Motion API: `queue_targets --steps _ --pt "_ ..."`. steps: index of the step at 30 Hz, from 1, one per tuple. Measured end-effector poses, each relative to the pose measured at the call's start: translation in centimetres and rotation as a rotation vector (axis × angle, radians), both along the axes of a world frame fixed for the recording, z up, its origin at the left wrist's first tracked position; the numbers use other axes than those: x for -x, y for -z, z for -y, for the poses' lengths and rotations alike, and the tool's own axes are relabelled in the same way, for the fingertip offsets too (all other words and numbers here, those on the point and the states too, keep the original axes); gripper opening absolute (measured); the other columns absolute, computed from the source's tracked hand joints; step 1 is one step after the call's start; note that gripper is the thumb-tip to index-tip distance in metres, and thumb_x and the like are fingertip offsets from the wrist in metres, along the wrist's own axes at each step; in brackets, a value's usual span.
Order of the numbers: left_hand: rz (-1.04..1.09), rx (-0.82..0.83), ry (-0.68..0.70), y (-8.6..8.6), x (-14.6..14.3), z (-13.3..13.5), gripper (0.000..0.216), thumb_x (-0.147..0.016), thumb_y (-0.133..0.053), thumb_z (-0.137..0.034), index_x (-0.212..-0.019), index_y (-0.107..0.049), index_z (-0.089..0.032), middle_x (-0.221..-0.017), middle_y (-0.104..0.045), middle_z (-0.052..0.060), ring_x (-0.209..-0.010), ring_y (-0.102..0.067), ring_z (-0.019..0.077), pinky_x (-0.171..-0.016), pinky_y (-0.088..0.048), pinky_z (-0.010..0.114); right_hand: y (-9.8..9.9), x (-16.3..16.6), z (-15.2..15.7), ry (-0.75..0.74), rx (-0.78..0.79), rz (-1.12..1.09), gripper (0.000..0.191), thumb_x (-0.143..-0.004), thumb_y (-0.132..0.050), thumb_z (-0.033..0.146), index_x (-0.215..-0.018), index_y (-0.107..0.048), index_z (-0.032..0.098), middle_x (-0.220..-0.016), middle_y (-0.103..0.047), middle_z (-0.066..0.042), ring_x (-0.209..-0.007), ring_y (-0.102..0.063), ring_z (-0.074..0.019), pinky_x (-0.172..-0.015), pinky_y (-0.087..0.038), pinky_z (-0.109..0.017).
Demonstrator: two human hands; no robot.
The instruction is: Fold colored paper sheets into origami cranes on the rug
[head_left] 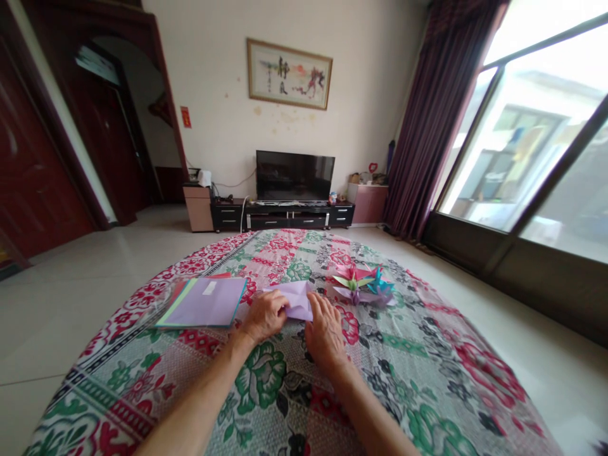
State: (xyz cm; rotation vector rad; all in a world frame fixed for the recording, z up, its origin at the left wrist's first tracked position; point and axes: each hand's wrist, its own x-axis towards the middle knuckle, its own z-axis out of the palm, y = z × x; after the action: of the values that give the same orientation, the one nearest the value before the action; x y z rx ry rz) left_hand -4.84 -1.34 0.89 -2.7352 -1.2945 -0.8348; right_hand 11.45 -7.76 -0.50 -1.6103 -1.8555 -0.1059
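Observation:
A light purple sheet of origami paper (298,300), partly folded with creases showing, lies on the patterned tablecloth between my hands. My left hand (266,315) is closed on its left edge, the thumb and curled fingers pinching it. On the opposite side my right hand (327,329) rests with its fingers stretched out along the paper's right edge, the fingertips touching it. To the left sits a stack of coloured paper (204,304), a purple sheet with a small white label on top. Several folded paper cranes (363,285) in pink, green, blue and purple stand grouped at the right.
A round table with a floral tablecloth (399,405) fills the foreground. Beyond it, a television (295,176) stands on a low black cabinet (285,217) against the wall. Large windows (517,145) and a dark curtain (418,114) are at the right, wooden doors (38,145) at the left.

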Motion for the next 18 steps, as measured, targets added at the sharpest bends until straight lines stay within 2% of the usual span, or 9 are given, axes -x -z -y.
queue_targets --steps 4,7,10,12,15,18 --pt "-0.014 0.006 0.1 -0.5 -0.7 1.4 0.021 -0.072 -0.047 -0.012 -0.081 -0.065 -0.02 -0.078 -0.061 0.005 -0.077 -0.058 0.0181 -0.072 -0.046 0.028 -0.2 0.5 -0.4 -0.089 0.025 -0.006 0.063 -0.07 -0.046 0.005 -0.131 -0.038 0.017 -0.115 -0.058 -0.01 -0.113 -0.042 -0.0236 -0.098 -0.023 -0.043" --pt "0.051 0.085 0.127 -1.0 -0.5 1.7 0.021 -0.074 -0.05 -0.019 -0.089 -0.065 -0.02 -0.079 -0.062 0.004 -0.076 -0.059 0.0175 -0.073 -0.048 0.028 -0.5 0.3 -0.4 -0.101 0.05 0.022 0.045 -0.075 -0.046 0.007 -0.117 -0.052 0.021 -0.095 -0.063 -0.006 -0.098 -0.048 -0.0219 -0.095 -0.024 -0.042" --pt "0.157 0.196 0.142 -1.2 0.5 1.2 0.041 -0.073 -0.057 -0.032 -0.112 -0.058 -0.018 -0.1 -0.064 0.007 -0.093 -0.06 0.0191 -0.085 -0.047 0.03 -0.6 -0.3 -0.2 -0.097 0.028 0.037 0.028 -0.078 -0.047 0.009 -0.096 -0.062 0.024 -0.089 -0.061 -0.005 -0.091 -0.049 -0.0205 -0.093 -0.026 -0.04" --pt "0.113 0.229 0.158 -0.9 1.3 0.7 0.055 -0.066 -0.064 -0.035 -0.117 -0.055 -0.018 -0.123 -0.056 0.009 -0.114 -0.05 0.0232 -0.099 -0.039 0.034 -0.6 -0.8 -0.2 -0.086 -0.005 0.013 0.025 -0.077 -0.047 0.007 -0.085 -0.063 0.023 -0.087 -0.06 -0.004 -0.09 -0.048 -0.0199 -0.092 -0.027 -0.038" --pt "0.012 0.188 0.109 0.0 2.2 0.0 0.054 -0.058 -0.066 -0.023 -0.112 -0.06 -0.02 -0.133 -0.049 0.008 -0.126 -0.038 0.027 -0.107 -0.03 0.04 -0.5 -1.4 -0.3 -0.069 -0.062 -0.033 0.026 -0.075 -0.044 0.002 -0.079 -0.062 0.021 -0.084 -0.06 -0.004 -0.087 -0.048 -0.0192 -0.092 -0.027 -0.037" --pt "0.021 0.104 0.112 0.9 2.5 -0.5 0.039 -0.062 -0.054 -0.009 -0.096 -0.067 -0.022 -0.127 -0.054 0.005 -0.124 -0.04 0.0233 -0.107 -0.031 0.038 -0.3 -1.7 -0.3 -0.072 -0.097 -0.063 0.029 -0.074 -0.042 -0.001 -0.078 -0.061 0.021 -0.086 -0.06 -0.004 -0.087 -0.047 -0.0187 -0.09 -0.029 -0.035"
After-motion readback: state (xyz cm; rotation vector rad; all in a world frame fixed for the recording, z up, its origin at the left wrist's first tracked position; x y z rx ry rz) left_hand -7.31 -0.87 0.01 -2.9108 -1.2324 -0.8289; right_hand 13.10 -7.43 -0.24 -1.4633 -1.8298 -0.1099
